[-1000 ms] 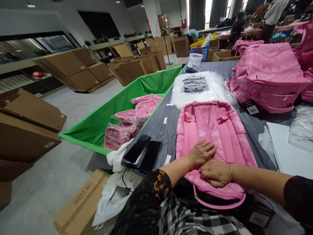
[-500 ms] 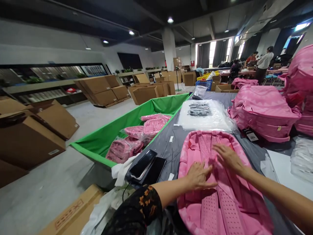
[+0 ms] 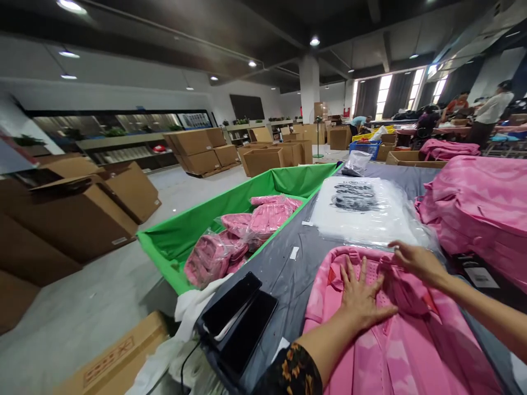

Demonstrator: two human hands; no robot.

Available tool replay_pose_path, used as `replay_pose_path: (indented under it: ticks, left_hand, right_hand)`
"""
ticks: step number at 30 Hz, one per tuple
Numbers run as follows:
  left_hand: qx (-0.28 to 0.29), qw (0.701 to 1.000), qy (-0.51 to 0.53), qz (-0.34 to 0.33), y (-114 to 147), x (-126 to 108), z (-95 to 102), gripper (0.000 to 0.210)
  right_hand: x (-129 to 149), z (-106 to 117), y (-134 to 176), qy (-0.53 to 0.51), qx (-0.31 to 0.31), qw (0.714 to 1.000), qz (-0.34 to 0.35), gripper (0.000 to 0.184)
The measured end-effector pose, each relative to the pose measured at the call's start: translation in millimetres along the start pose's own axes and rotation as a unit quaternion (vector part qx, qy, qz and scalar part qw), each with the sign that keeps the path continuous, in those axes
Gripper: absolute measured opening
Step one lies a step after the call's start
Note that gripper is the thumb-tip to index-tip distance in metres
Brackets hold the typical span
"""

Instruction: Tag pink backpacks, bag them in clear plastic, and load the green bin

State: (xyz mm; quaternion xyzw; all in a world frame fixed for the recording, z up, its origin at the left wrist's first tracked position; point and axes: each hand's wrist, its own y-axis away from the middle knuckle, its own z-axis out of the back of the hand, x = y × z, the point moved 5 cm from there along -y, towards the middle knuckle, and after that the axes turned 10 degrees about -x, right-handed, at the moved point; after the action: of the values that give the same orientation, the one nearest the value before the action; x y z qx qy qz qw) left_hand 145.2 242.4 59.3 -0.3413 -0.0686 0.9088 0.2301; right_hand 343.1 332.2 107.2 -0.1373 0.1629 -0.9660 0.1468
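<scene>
A pink backpack (image 3: 415, 351) lies on the grey-covered table with its shoulder straps facing up. My left hand (image 3: 362, 299) rests on its upper straps, fingers spread wide. Over the backpack's top right edge is my right hand (image 3: 420, 266), its fingers stretched toward the stack of clear plastic bags (image 3: 362, 214) with black print. Those fingers look apart and I see nothing held in them; whether the tips touch the bags I cannot tell. Another pink backpack (image 3: 486, 203), stuffed full, stands to the right with a black-and-white tag (image 3: 480, 274).
To the left, a green fabric bin (image 3: 164, 238) holds several pink backpacks (image 3: 212, 258) in clear plastic. Two black phones (image 3: 249, 326) lie at the table's left edge. Cardboard boxes (image 3: 82, 219) stand on the floor. Other people (image 3: 489, 109) are at the far tables.
My left hand has flattened and spread on the straps. My right hand has moved from the straps to the backpack's top edge. The camera view has turned left.
</scene>
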Motion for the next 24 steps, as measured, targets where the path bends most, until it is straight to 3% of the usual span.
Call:
replay_pose_path:
  ticks: [3,6,8,11,14,20,24]
  left_hand:
    - [-0.001,0.999,0.037,0.009,3,1,3.3,0.079]
    - [0.0,0.998,0.058,0.015,6,3,4.4,0.081]
    - [0.002,0.998,0.06,0.006,7,4,4.5,0.086]
    - [0.007,0.997,0.074,-0.015,8,3,5.6,0.1]
    - [0.01,0.995,0.099,-0.011,7,3,7.8,0.098]
    - [0.014,0.993,0.117,0.008,6,3,7.5,0.087]
    - [0.006,0.991,0.132,0.016,5,4,5.3,0.083]
  right_hand:
    - [-13,-14,-87,0.021,-0.026,0.999,-0.038,0.039]
    - [-14,-62,-154,0.02,-0.015,0.999,-0.025,0.036]
    - [-18,-97,-179,0.016,-0.008,1.0,-0.023,0.035]
    - [-29,-136,-189,0.007,0.011,1.0,-0.015,0.026]
    - [-39,-150,-183,0.008,0.035,0.999,-0.016,0.026]
    - [-38,-136,-174,-0.002,0.025,0.998,-0.056,0.023]
    - [-30,-119,-172,-0.077,0.022,0.995,-0.062,0.042]
